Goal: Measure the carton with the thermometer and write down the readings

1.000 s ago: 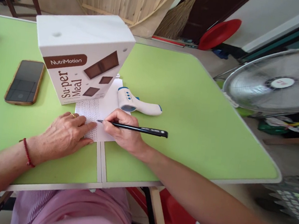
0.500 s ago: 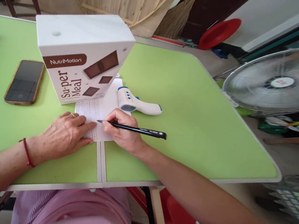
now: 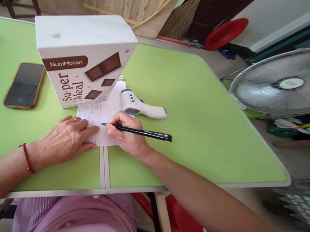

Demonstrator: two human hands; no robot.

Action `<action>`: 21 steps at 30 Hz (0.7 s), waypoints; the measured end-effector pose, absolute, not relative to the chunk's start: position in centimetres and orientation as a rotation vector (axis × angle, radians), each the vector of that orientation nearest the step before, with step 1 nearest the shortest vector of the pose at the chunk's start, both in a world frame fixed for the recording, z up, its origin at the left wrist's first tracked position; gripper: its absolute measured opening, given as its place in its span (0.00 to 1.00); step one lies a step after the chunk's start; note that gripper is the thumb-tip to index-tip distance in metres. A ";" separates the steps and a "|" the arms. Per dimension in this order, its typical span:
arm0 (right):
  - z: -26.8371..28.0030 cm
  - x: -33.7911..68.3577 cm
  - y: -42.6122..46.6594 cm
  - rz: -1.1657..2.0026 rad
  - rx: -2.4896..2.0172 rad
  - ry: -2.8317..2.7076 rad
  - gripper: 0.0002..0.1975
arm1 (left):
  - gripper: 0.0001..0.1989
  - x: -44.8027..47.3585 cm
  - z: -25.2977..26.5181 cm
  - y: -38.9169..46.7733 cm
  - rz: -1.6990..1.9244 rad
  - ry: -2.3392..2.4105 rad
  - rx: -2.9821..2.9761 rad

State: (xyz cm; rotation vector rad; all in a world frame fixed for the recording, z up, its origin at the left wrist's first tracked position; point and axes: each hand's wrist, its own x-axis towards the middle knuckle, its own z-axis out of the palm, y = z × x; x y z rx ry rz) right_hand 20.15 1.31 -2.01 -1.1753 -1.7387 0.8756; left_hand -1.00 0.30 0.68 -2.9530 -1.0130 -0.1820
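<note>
My right hand (image 3: 127,133) grips a black pen (image 3: 150,133), its tip at the paper beside the rows of writing. The white paper (image 3: 111,106) carries dense small handwriting on its left part; its far end is partly hidden by the box. My left hand (image 3: 68,136) lies palm down with fingers out, fingertips on the paper's left side near the pen tip. A white box (image 3: 80,62) marked NutriMotion Su-per Meal stands upright just beyond my hands. Touching or lying over the paper's right side is a white and blue infrared thermometer (image 3: 142,106).
A phone (image 3: 23,85) in a brown case lies left of the box on the green folding table (image 3: 199,117). Past the table's right edge stands a large fan (image 3: 288,80). A broom (image 3: 182,15) and a red basin (image 3: 226,33) are behind the table.
The view has shifted very slightly. Both hands stay in nearly the same places, and the pen tip remains beside the writing.
</note>
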 end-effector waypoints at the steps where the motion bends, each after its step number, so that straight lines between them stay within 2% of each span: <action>1: -2.0 20.1 1.3 0.879 -1.176 -1.737 0.07 | 0.17 -1.0 0.7 0.3 -0.187 -1.010 -2.954; 21: -2.2 20.4 1.4 0.872 -1.112 -1.768 0.08 | 0.17 -1.1 0.5 0.4 -0.243 -0.985 -2.948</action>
